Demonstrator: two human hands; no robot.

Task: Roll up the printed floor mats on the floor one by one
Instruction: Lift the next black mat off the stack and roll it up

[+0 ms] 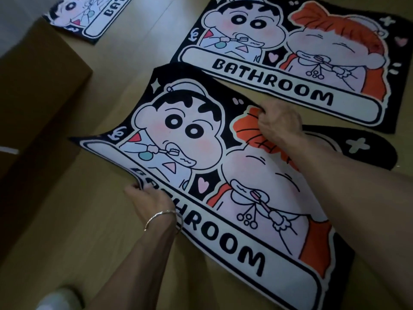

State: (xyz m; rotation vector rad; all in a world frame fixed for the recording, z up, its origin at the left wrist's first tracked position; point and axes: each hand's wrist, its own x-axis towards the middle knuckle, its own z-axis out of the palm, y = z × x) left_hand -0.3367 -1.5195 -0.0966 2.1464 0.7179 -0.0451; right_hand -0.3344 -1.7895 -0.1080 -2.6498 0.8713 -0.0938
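Bare floor (78, 242) open near left. Cardboard box (33, 86) blocks left side; second mat (290, 63) lies just beyond near mat (212, 186), almost no gap.

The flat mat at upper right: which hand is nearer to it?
Right. The right hand pinches the far edge of the lifted mat, just short of the flat mat; the left hand grips the opposite edge, farther away.

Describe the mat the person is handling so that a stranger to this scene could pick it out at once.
On the wooden floor, beside the cardboard box, lie three matching BATHROOM cartoon mats. Take the nearest mat. Unlike the middle mat and the far mat, which lie flat, its edges are lifted, gripped by the left hand and the right hand.
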